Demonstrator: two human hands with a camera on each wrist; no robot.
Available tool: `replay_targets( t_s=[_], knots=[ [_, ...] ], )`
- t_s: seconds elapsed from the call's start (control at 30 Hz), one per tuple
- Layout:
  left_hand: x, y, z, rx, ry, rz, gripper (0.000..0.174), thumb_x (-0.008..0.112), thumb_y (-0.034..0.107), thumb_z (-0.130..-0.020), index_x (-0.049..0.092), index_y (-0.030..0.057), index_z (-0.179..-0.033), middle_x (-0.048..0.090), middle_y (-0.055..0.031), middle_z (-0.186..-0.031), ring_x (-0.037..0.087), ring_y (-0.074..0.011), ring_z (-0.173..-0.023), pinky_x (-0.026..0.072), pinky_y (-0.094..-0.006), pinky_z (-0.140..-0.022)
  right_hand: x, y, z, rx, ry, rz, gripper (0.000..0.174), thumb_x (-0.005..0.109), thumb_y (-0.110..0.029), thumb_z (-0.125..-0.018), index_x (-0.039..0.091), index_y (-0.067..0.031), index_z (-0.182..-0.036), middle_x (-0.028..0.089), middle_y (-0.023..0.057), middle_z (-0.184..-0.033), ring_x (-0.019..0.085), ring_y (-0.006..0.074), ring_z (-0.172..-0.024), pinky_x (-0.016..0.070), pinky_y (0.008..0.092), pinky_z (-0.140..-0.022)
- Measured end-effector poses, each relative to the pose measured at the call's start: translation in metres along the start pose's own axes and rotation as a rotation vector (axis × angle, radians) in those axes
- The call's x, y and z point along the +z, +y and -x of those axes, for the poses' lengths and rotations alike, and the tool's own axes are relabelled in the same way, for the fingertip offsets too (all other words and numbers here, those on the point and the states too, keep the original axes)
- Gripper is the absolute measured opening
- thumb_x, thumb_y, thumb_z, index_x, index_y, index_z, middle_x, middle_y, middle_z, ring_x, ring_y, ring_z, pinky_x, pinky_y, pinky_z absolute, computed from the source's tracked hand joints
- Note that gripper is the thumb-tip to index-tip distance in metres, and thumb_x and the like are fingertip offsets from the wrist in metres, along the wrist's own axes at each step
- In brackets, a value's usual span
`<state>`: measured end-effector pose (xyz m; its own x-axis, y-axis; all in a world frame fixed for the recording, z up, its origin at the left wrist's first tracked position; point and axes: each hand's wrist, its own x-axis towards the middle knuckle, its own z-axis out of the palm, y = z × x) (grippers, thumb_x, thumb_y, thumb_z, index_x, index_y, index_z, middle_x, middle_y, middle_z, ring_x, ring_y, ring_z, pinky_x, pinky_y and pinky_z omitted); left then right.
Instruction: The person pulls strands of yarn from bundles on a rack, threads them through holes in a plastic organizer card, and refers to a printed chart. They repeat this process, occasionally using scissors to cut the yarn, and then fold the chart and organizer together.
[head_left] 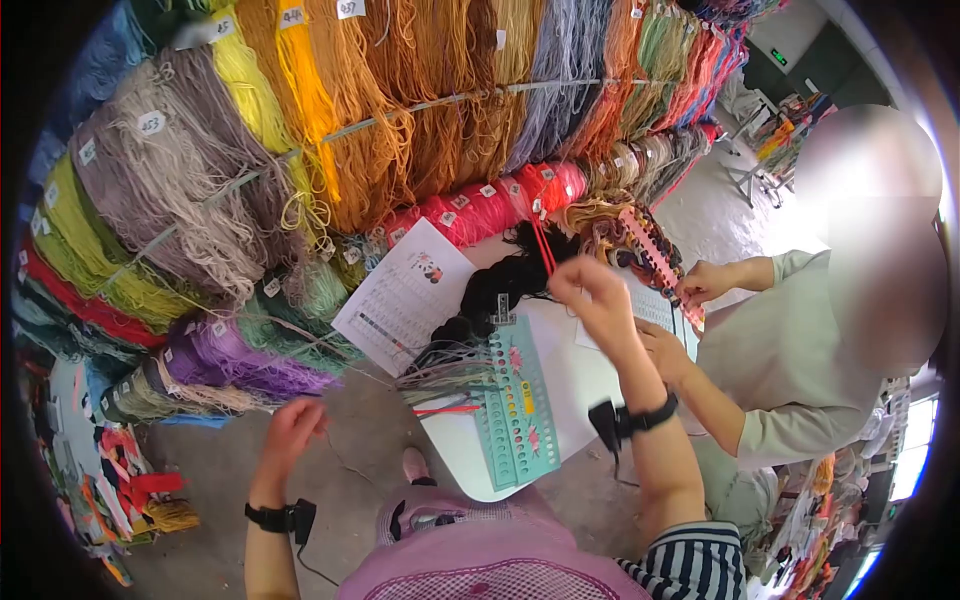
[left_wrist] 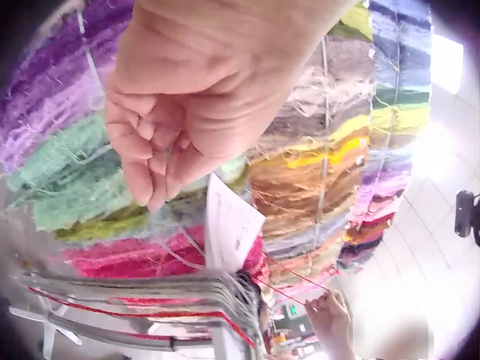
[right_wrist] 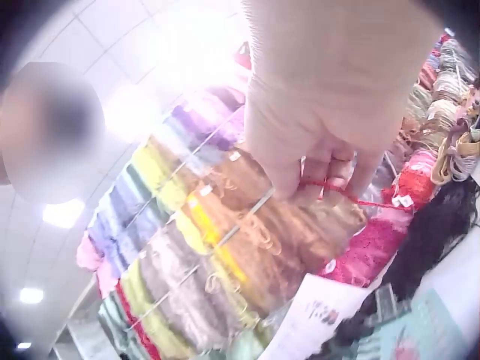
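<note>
My right hand (head_left: 603,300) is raised over the white table and pinches red thread (head_left: 543,248). The strands run taut from its fingertips up to a red skein (head_left: 546,188) on the rack. In the right wrist view, the red thread (right_wrist: 322,184) crosses the curled fingers. My left hand (head_left: 292,432) hangs left of the table, fingers loosely bent, no thread seen in it. On the table lies a teal punched thread card (head_left: 520,405) with pink figures and a yellow label. Grey threads (head_left: 450,372) and a few red ones hang from its left edge.
A printed sheet with a panda picture (head_left: 405,295) leans by a bundle of black thread (head_left: 510,280). Racks of numbered skeins (head_left: 350,190) rise in front. At right, another person (head_left: 780,350) handles a pink card (head_left: 650,250) hung with dark threads.
</note>
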<state>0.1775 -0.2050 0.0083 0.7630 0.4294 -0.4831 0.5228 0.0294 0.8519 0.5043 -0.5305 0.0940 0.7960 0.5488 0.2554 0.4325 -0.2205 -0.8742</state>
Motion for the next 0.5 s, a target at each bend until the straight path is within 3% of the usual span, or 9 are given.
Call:
replay_targets(
  t_s=[0.07,0.2,0.27,0.3,0.5],
  knots=[
    [0.023,0.035,-0.006,0.189,-0.081,-0.165,0.022,0.057,0.020,-0.096,0.068,0.0037,-0.107,0.068,-0.0029,-0.088,0.062,-0.0096,-0.077,0.0464,-0.0224,-0.064,0.012,-0.025,0.041,-0.096,-0.012,0.058,0.008,0.068,-0.006,-0.083,0.067,0.0002,-0.087,0.066,0.0071,-0.082,0.061,0.0145,-0.077,0.0484,0.0288,-0.072],
    [0.098,0.100,-0.005,0.334,-0.522,0.010,0.027,0.056,0.021,-0.098,0.067,0.0021,-0.114,0.068,-0.0026,-0.093,0.062,-0.0092,-0.084,0.0476,-0.0230,-0.071,0.037,-0.066,0.102,-0.016,-0.126,-0.016,0.009,0.067,-0.007,-0.087,0.068,0.0003,-0.093,0.067,0.0068,-0.083,0.063,0.0137,-0.078,0.0494,0.0265,-0.071],
    [0.139,0.121,0.003,0.323,-0.604,0.193,0.031,0.054,0.025,-0.099,0.067,0.0024,-0.115,0.068,-0.0013,-0.095,0.062,-0.0096,-0.084,0.0472,-0.0226,-0.075,0.052,-0.070,0.126,0.312,-0.051,-0.306,0.014,0.064,-0.010,-0.091,0.068,0.0015,-0.099,0.069,0.0064,-0.085,0.065,0.0122,-0.078,0.0504,0.0240,-0.071],
    [0.156,0.130,0.007,0.280,-0.616,0.269,0.029,0.058,0.023,-0.097,0.068,0.0006,-0.113,0.068,-0.0025,-0.097,0.062,-0.0102,-0.087,0.0474,-0.0237,-0.079,0.055,-0.066,0.129,0.334,-0.037,-0.472,0.019,0.062,-0.013,-0.094,0.067,0.0028,-0.102,0.070,0.0077,-0.088,0.066,0.0118,-0.078,0.0519,0.0228,-0.072],
    [0.191,0.139,-0.005,0.257,-0.676,0.472,0.026,0.064,0.018,-0.093,0.070,-0.0026,-0.107,0.070,-0.0080,-0.102,0.064,-0.0124,-0.090,0.0496,-0.0264,-0.084,0.053,-0.065,0.138,0.398,0.128,-0.627,0.018,0.064,-0.013,-0.093,0.066,0.0030,-0.100,0.071,0.0107,-0.088,0.066,0.0138,-0.078,0.0542,0.0262,-0.075]
  ],
)
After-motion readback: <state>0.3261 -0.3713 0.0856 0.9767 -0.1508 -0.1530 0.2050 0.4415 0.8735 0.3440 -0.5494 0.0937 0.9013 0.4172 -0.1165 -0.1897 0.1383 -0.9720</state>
